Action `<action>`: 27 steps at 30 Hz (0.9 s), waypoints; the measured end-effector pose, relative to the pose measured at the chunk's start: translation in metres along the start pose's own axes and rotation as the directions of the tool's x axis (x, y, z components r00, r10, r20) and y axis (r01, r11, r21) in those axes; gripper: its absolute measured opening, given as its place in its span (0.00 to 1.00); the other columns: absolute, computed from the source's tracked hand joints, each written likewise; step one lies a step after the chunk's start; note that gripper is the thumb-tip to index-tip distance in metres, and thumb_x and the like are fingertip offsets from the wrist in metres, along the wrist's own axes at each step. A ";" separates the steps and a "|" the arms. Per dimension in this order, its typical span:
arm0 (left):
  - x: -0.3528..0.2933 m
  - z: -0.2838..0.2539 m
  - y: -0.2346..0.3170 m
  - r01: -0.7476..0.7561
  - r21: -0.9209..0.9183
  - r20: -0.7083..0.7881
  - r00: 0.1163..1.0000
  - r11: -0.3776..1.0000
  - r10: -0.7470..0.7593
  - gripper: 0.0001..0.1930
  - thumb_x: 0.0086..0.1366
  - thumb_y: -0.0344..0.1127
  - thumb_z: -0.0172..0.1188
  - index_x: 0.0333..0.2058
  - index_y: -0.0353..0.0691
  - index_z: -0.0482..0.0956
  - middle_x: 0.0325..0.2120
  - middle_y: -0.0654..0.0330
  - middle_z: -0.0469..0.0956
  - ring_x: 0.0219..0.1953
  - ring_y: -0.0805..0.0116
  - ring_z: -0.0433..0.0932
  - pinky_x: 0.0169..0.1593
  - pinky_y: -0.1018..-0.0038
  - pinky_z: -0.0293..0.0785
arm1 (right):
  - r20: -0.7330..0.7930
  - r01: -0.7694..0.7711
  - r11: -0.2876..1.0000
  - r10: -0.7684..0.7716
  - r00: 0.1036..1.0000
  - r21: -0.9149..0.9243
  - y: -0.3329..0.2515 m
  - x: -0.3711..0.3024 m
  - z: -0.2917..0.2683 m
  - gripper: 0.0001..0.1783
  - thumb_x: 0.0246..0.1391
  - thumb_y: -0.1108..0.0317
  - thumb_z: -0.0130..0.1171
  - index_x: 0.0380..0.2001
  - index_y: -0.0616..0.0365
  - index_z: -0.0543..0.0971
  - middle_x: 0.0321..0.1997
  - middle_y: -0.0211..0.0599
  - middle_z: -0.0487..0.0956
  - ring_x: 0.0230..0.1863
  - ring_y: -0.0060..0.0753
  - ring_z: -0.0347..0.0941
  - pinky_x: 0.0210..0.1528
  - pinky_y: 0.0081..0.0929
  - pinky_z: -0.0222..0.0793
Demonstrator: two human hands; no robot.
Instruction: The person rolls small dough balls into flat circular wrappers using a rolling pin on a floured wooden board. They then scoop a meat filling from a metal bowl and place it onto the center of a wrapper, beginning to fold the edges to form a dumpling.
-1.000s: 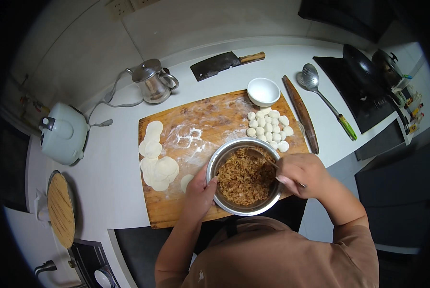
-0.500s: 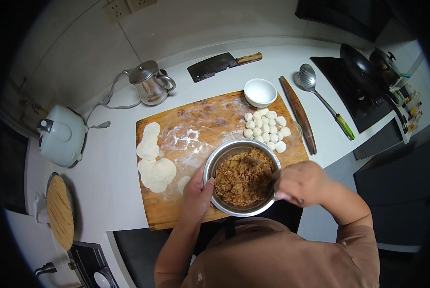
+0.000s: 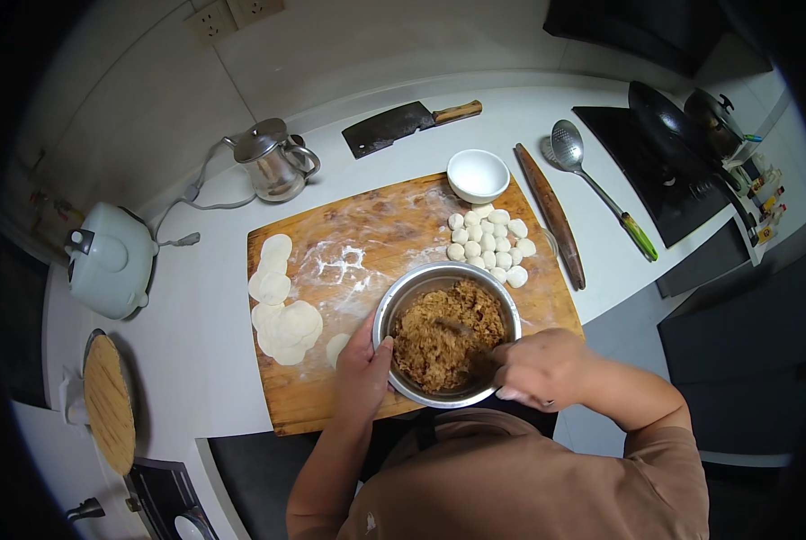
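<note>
My left hand [image 3: 363,371] grips the rim of a metal mixing bowl [image 3: 382,310], thumb over the edge. Brown minced filling [image 3: 443,342] lies inside, slightly blurred. My right hand [image 3: 540,367] is closed in a fist at the bowl's right rim; a dark streak runs from it into the filling, but what it holds is hidden. The bowl stands over the near part of a floured wooden board [image 3: 376,216]. Behind it sit several small dough pieces [image 3: 488,241]. Round dough wrappers [image 3: 286,331] overlap at the board's left, and one lies partly behind my left hand.
A white bowl [image 3: 478,175] stands at the board's far edge. Beyond are a cleaver [image 3: 389,130], a rolling pin [image 3: 551,216], a slotted ladle [image 3: 601,189] and a steel kettle [image 3: 277,162]. A rice cooker [image 3: 111,261] is at left, a pan [image 3: 668,135] on the stove at right.
My right hand has shifted down and left along the bowl's rim, and the filling has been pushed about. My left hand keeps its hold. The whole view has shifted slightly.
</note>
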State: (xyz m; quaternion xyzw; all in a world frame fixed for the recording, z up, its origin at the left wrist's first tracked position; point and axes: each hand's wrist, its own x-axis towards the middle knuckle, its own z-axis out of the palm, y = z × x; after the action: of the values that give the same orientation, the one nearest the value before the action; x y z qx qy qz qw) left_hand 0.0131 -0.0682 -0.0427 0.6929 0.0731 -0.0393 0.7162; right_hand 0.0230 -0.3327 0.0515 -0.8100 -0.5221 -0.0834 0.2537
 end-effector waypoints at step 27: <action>-0.004 0.003 0.003 -0.031 -0.083 0.020 0.999 0.996 0.033 0.25 0.68 0.20 0.48 0.64 0.29 0.62 0.53 0.56 0.75 0.54 0.74 0.73 0.57 0.77 0.67 | -0.053 -0.402 0.912 0.407 0.912 0.083 -0.001 -0.006 0.003 0.07 0.57 0.69 0.58 0.26 0.58 0.73 0.24 0.39 0.72 0.23 0.47 0.72 0.27 0.39 0.69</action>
State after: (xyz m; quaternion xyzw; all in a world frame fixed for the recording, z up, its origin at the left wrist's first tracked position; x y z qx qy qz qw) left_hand 0.0101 -0.0708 -0.0394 0.6632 0.0559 -0.0322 0.7456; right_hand 0.0184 -0.3358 0.0466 -0.8877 -0.3366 -0.0385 0.3118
